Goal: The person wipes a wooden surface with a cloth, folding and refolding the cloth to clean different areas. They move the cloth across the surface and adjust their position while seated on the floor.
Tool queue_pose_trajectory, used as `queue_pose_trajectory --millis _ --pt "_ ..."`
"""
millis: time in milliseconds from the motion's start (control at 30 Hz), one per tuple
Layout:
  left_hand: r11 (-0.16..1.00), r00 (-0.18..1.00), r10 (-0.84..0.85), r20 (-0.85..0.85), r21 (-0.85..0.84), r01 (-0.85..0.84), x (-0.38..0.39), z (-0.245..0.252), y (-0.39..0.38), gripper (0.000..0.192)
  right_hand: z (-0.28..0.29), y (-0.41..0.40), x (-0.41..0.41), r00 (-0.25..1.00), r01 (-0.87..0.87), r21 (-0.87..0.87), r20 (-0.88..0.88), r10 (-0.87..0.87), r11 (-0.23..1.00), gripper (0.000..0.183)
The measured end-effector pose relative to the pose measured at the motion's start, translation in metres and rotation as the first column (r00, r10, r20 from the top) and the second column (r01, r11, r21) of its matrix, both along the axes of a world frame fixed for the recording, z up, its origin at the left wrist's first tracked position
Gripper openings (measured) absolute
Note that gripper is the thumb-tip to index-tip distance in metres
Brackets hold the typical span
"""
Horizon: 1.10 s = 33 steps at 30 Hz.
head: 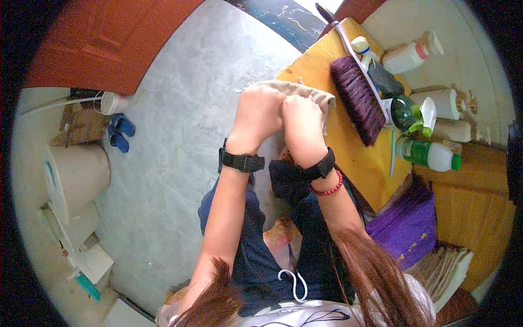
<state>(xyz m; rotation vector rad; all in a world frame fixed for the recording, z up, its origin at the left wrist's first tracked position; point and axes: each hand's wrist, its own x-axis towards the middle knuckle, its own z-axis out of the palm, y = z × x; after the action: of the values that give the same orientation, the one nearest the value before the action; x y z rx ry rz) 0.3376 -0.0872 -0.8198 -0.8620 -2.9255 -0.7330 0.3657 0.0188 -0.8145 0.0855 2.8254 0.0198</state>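
A beige cloth (327,100) is bunched up in front of me, between the pale floor and the edge of a yellow wooden tabletop (355,171). My left hand (260,107) is closed in a fist on its left part. Right beside it, my right hand (303,116) grips the same cloth, and the two fists touch. The fingertips of both hands are hidden under the knuckles. On the tabletop, to the right of the cloth, lies a brush with dark purple bristles (357,100) and a long pale handle.
Spray bottles (402,112), a green-and-white bottle (427,154) and other bottles line the table's right side. A purple cloth (408,225) hangs below. To the left are blue slippers (119,133), a small white bucket (112,103) and a large pale bin (81,180). A red-brown door (102,41) stands upper left.
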Motion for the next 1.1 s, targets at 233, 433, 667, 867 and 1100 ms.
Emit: queue_pose_trajectory --millis 233,433,667,867,1100 --pt "0.994 0.998 -0.037 0.051 0.108 0.031 -0.001 0.005 -0.001 0.011 -0.005 -0.006 0.006 0.985 0.020 0.053 -0.174 -0.011 0.998 0.012" --pt "0.953 0.998 -0.036 0.049 0.303 0.020 0.001 0.001 -0.007 0.014 -0.015 -0.011 0.007 0.940 0.004 0.299 -0.327 0.098 0.954 0.012" --pt "0.970 0.992 -0.007 0.129 0.242 -0.024 0.004 -0.001 -0.004 0.039 -0.020 0.005 -0.012 0.945 -0.038 0.333 -0.294 0.142 0.942 0.032" --pt "0.983 0.999 0.011 -0.039 0.185 -0.003 0.006 -0.025 0.008 0.046 -0.027 0.020 -0.026 0.877 -0.121 0.371 -0.395 0.275 0.921 0.035" --pt "0.960 1.000 0.013 -0.019 0.281 -0.007 0.000 -0.014 0.008 0.038 -0.022 0.022 -0.023 0.895 -0.121 0.245 -0.392 0.213 0.962 0.031"
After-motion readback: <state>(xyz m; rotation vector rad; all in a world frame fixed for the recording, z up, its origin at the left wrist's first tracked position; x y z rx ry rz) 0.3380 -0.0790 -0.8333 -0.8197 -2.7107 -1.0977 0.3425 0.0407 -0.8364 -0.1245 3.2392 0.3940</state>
